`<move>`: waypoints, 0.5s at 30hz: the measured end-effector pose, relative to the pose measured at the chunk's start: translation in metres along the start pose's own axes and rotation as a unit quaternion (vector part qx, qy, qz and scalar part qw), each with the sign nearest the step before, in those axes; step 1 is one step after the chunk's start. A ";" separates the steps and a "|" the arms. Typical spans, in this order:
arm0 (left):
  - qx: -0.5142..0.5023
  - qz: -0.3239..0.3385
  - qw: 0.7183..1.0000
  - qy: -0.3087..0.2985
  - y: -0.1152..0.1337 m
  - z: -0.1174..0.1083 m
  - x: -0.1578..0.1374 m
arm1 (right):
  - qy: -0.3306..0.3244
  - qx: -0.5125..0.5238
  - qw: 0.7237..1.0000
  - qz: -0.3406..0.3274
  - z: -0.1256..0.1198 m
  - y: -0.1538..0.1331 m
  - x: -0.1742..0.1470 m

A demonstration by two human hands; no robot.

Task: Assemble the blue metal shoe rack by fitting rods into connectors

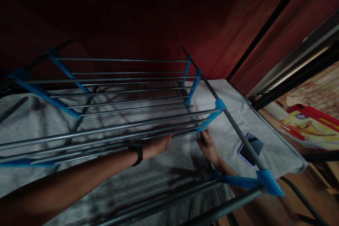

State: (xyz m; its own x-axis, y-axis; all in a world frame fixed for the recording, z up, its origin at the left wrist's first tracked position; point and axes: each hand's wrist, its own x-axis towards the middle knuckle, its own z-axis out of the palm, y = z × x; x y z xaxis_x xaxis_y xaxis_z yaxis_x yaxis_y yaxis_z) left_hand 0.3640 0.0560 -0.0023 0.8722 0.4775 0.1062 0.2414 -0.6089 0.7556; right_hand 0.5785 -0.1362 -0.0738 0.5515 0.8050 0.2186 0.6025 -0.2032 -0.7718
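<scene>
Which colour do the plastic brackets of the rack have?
The brackets are blue; the head view shows this best.

Illumination is low overall: the red backdrop [159,24] falls to near-black at upper left, while brightness increases toward the right edge. Soft-edged shadows lie across the grey blanket [180,153] at lower centre, and the metal rods [111,128] carry faint highlights. Wide-angle stretching affects the frame edges; print on the box [312,127] at right is smeared.

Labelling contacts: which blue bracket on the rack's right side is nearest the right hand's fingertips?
Third bracket from the back; its lower end lies at the right hand. Two sit farther back, the fourth nearer the camera.
</scene>
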 end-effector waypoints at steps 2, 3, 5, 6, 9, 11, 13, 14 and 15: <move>0.018 0.039 0.997 -0.065 -0.002 -0.001 0.001 | 0.010 0.004 1.000 0.001 0.002 0.000 -0.001; 0.031 0.045 0.995 -0.085 -0.004 -0.001 0.001 | 0.015 0.007 1.000 0.000 0.003 0.000 -0.001; 0.054 0.027 0.993 -0.096 -0.007 -0.001 0.001 | 0.020 0.011 1.000 0.000 0.004 0.000 -0.002; 0.062 0.018 0.993 -0.102 -0.009 -0.001 0.001 | 0.021 0.011 1.000 0.001 0.005 -0.001 -0.002; 0.069 0.007 0.991 -0.114 -0.015 0.001 0.000 | 0.020 0.006 1.000 0.003 0.004 -0.002 -0.003; 0.065 0.008 0.991 -0.114 -0.018 0.003 0.000 | 0.016 0.002 1.000 0.002 0.003 -0.003 -0.004; 0.059 0.009 0.991 -0.117 -0.023 0.004 0.001 | 0.015 -0.002 1.000 0.001 0.002 -0.004 -0.004; 0.057 0.009 0.991 -0.119 -0.025 0.005 0.002 | 0.017 -0.004 1.000 0.000 0.002 -0.003 -0.004; 0.055 0.007 0.991 -0.121 -0.028 0.006 0.003 | 0.019 -0.005 1.000 -0.001 0.002 -0.003 -0.004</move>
State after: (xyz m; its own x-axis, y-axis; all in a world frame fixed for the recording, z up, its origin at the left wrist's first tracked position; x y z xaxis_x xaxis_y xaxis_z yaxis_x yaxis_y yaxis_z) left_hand 0.3624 0.0709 -0.0267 0.9493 0.3101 -0.0523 0.2615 -0.6860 0.6790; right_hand 0.5731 -0.1377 -0.0735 0.5715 0.7838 0.2432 0.6095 -0.2069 -0.7653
